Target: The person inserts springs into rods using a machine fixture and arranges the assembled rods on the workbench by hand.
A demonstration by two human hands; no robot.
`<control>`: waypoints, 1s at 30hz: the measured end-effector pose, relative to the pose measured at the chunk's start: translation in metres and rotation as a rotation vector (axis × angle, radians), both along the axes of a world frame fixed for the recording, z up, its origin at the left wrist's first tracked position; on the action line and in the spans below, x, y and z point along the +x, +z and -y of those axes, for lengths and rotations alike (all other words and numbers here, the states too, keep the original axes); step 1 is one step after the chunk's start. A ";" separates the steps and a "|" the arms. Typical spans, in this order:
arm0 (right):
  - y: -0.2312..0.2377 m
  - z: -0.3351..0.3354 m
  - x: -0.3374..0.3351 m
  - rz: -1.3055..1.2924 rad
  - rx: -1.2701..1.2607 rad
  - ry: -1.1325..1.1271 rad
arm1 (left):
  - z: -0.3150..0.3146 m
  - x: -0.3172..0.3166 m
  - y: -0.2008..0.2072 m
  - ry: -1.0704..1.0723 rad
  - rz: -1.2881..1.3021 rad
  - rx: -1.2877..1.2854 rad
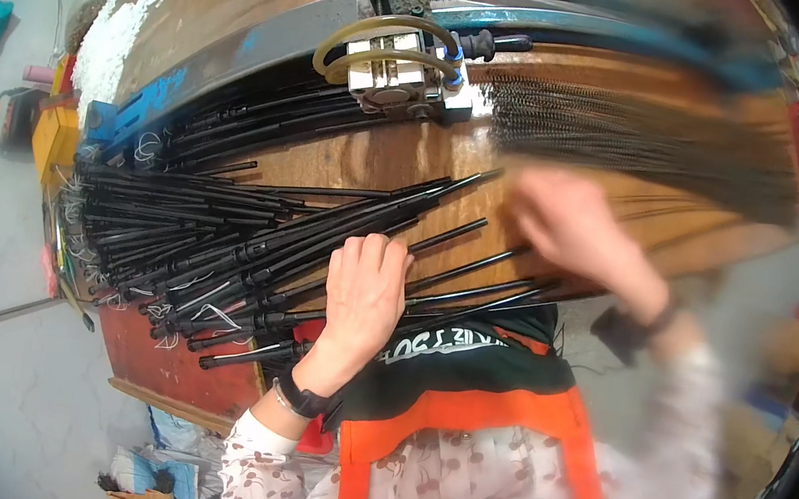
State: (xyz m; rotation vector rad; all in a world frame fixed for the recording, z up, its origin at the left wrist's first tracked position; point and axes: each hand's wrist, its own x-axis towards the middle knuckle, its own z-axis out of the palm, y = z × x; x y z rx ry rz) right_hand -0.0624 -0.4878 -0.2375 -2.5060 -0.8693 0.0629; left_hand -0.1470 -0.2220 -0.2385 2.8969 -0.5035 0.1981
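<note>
My left hand [366, 291] is closed over several thin black rods [290, 240], knuckles up, near the front edge of the bench. The rods fan out leftward in a large pile, with thicker jointed ends and loose white strings at the far left. To the right, my right hand [565, 216] is smeared by motion above the bench, its fingers seemingly curled. Whether it holds anything cannot be made out. The tips of some rods lie just left of and below it. A dark band shows on each wrist.
A metal clamp-like device [397, 78] with yellowish hoses stands at the back middle. Right of it lie rows of dark coiled wires [578, 122] on the wooden bench [361, 159]. Blue bars [590, 27] run along the back. White bits [109, 40] heap at the far left.
</note>
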 end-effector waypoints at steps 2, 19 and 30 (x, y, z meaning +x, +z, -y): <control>0.001 -0.003 -0.009 -0.131 0.183 0.090 | -0.001 -0.003 0.002 -0.002 -0.021 -0.146; -0.019 0.003 -0.030 0.266 0.194 0.322 | 0.023 -0.012 0.003 -0.068 -0.092 -0.172; -0.023 -0.001 0.031 0.434 -0.133 0.053 | -0.035 0.010 0.017 0.110 0.093 -0.066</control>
